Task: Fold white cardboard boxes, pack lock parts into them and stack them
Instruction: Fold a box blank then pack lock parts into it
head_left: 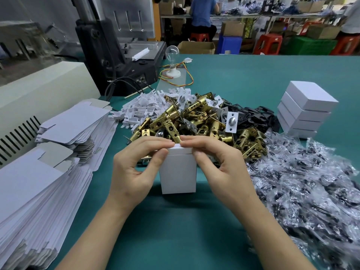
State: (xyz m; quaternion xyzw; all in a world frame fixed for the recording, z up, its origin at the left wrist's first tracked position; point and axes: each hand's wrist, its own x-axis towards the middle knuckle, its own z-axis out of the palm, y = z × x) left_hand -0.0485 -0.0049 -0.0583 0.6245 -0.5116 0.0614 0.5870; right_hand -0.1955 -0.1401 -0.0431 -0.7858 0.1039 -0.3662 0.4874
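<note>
**Both hands at the top flap of an upright white box**

Head view: a white box [178,173] stands upright on the green counter [243,78], near the middle and just on the near side of the parts heap. The left hand [134,168] and the right hand [220,164] meet at its top. On each hand the curled fingers [155,142] and thumb pinch the box's upper flap, with the fingertips of the two hands almost touching over the far top edge. Both forearms reach in from the near edge, left and right of the box.

Directly behind the box lies a heap of brass latch parts [194,121], some with silver faceplates. To the far left of that heap is a pile of small white plastic pieces [144,108], and to its right a pile of black plates [251,115]. Clear bags of dark small parts [311,191] spread over the right side of the counter, from the near edge up to the heap.

A stack of closed white boxes [305,110], four high, stands at the far right, just beyond the bags. Flat box blanks [39,191] are piled along the left, with a second fanned pile further back.

At the far left sit a cream-coloured machine [48,84] and a dark press [116,55], with a clear light bulb [172,51] in a white holder beside them. Beyond the counter, a person in blue [203,12] sits on a red stool at another bench.
</note>
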